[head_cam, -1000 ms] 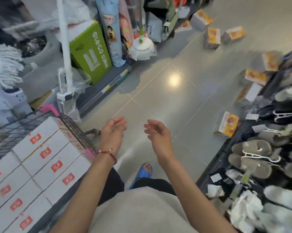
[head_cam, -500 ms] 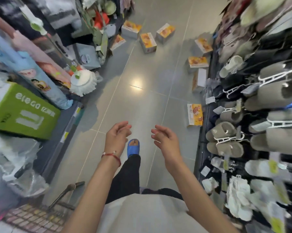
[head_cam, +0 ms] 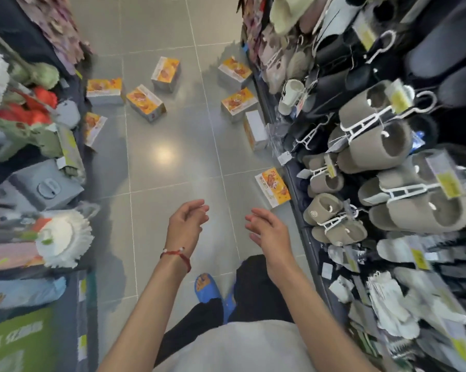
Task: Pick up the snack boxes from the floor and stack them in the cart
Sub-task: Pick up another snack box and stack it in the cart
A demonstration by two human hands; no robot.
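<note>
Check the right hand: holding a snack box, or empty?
Empty. The right hand is loosely open over the floor; the nearest snack box lies apart from it, beside the slipper rack.

Shop aisle — slippers [head_cam: 374, 146] w/ price tags on hangers, stocked shelves, tiled floor [head_cam: 172, 157]

Orange cardboard snack boxes [head_cam: 145, 106] are lying scattered on the grey tiled floor [head_cam: 172, 157]. Grey slippers [head_cam: 374, 146] are hanging right of them, a white mop head [head_cam: 62, 237] left.

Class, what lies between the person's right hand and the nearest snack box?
Only bare floor separates the right hand from the nearest snack box, seen in the head view.
</note>
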